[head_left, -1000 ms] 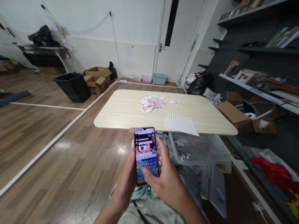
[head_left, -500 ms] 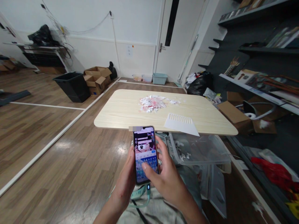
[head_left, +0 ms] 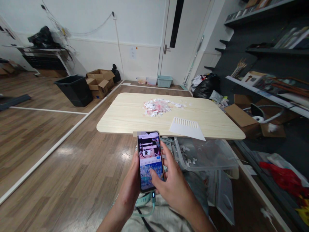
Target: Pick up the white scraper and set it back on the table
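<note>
A smartphone [head_left: 147,151] with a lit, colourful screen stands upright in front of me, a cable plugged into its lower end. My left hand [head_left: 129,187] is wrapped round its left edge from behind. My right hand [head_left: 172,185] grips its right edge, with the thumb pressed on the lower part of the screen. Beyond the phone is a light wooden table [head_left: 125,116] with a heap of torn white and pink paper scraps [head_left: 158,106] and a white ribbed scraper [head_left: 187,128] near its front edge.
A clear plastic bin [head_left: 205,154] holding some scraps sits under the table's front right. A black bin [head_left: 73,88] and cardboard boxes [head_left: 100,82] stand at the left rear. Dark shelves [head_left: 270,54] line the right wall, with boxes and a black bag [head_left: 206,85] below.
My right thumb has slid a little up and to the right on the screen, and the picture on the screen has shifted. Both hands and the phone stay in place.
</note>
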The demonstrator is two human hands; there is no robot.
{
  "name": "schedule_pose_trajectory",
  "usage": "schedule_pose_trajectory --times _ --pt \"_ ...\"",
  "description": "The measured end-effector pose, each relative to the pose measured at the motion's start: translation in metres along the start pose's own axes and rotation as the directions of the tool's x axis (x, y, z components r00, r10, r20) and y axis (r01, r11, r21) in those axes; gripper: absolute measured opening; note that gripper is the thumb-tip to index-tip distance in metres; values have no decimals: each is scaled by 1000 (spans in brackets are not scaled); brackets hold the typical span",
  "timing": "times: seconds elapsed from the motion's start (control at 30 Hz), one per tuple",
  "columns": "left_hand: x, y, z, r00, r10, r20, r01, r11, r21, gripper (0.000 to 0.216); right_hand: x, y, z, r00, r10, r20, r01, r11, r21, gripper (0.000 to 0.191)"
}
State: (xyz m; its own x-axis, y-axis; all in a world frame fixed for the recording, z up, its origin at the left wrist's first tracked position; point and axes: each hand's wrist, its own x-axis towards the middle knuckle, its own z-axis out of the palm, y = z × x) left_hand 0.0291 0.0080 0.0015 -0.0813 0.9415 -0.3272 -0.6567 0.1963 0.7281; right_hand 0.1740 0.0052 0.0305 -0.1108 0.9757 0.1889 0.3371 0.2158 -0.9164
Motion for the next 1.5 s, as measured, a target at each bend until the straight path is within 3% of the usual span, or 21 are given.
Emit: schedule_pose_trajectory --times 0.17,0.3,0.5,0.77,0.9,1.07,1.17,1.27,1.5 --pt "0 -6 -2 999 40 22 -40 999 21 56 -3 -3 -7 998 -13 63 17 998 -65 118" --pt "-2 -4 -2 1000 -7 -10 7 1000 9 62 -3 -2 -8 997 -1 73 2 1000 -18 109" --pt "-5 -4 -3 999 -4 -35 5 1000 20 63 -3 -3 -7 996 5 88 -6 1000 9 115" --pt "-9 4 5 999 -48 16 48 999 -7 66 -2 1 -8 999 37 14 -38 996 77 96" --pt "-10 8 8 993 -113 26 113 994 -4 74 -2 3 -12 998 47 35 -51 993 108 98" --pt "-8 8 9 998 -62 29 62 998 -4 72 -4 1 -17 998 31 63 -39 991 129 100" --pt "-10 8 10 995 -95 31 95 995 -6 74 -4 -1 -17 996 44 72 -55 985 166 95" --pt "-9 6 10 993 -112 34 112 994 4 76 -4 -4 -13 998 56 42 -62 982 177 91" --pt "-1 -5 2 1000 3 2 -3 1000 21 64 0 -11 6 995 61 -83 -57 997 49 96"
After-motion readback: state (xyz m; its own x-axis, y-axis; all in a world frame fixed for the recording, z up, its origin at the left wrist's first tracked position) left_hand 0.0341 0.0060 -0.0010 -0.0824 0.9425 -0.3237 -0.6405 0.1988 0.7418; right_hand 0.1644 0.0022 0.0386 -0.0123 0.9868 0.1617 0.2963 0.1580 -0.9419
